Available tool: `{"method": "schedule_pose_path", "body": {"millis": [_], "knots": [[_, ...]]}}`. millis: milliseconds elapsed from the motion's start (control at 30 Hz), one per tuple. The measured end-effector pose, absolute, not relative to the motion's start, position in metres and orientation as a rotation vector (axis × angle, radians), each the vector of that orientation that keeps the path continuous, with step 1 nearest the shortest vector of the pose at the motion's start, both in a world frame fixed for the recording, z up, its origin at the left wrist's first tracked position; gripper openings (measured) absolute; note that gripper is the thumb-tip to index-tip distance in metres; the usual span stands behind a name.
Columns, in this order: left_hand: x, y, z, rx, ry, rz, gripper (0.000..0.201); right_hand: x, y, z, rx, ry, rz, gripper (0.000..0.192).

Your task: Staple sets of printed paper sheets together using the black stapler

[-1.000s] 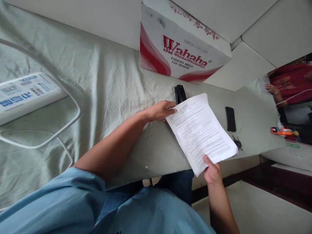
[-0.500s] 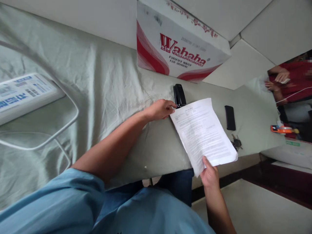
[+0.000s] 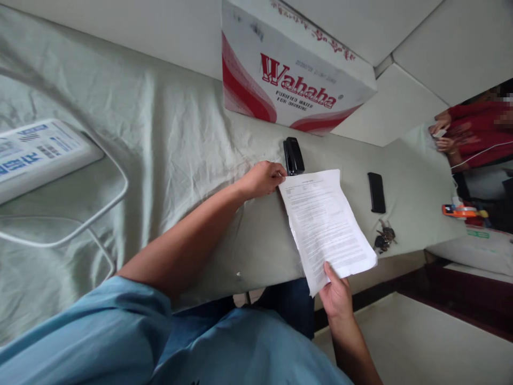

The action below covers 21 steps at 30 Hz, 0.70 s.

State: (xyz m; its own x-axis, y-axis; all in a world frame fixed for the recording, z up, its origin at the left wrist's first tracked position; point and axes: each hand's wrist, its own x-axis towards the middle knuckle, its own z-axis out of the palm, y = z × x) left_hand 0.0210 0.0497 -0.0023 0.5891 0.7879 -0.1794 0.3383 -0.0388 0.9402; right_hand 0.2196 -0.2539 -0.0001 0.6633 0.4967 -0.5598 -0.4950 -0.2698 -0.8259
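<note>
Printed paper sheets (image 3: 326, 227) on the cloth-covered table (image 3: 180, 149), lower corner pinched in the right hand (image 3: 335, 294), top corner fingered by the left hand (image 3: 262, 179) beside the black stapler (image 3: 293, 155) at 12 o'clock; aligning step, stapling judged next.

1. The printed paper sheets (image 3: 326, 227), white and covered in small black text, are lying slanted over the surface's near edge, their lower corner hanging past it and curling slightly.
2. The black stapler (image 3: 293, 155) is sitting flat on the green-draped surface, just beyond the sheets' top corner, pointing away toward the wall.
</note>
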Motion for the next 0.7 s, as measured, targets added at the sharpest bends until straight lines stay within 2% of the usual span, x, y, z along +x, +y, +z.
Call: {"method": "schedule_pose_path", "body": {"millis": [467, 600, 700], "knots": [[0.033, 0.049, -0.040, 1.836, 1.070, 0.879, 0.045, 0.223, -0.243, 0.002, -1.605, -0.053, 0.850, 0.068], [0.032, 0.046, -0.037, 2.132, 0.903, 1.001, 0.068, 0.218, -0.240, 0.002, -1.580, -0.057, 0.864, 0.064], [0.032, 0.044, -0.034, 2.303, 0.821, 0.820, 0.083, 0.215, -0.238, 0.000, -1.569, -0.049, 0.881, 0.064]]}}
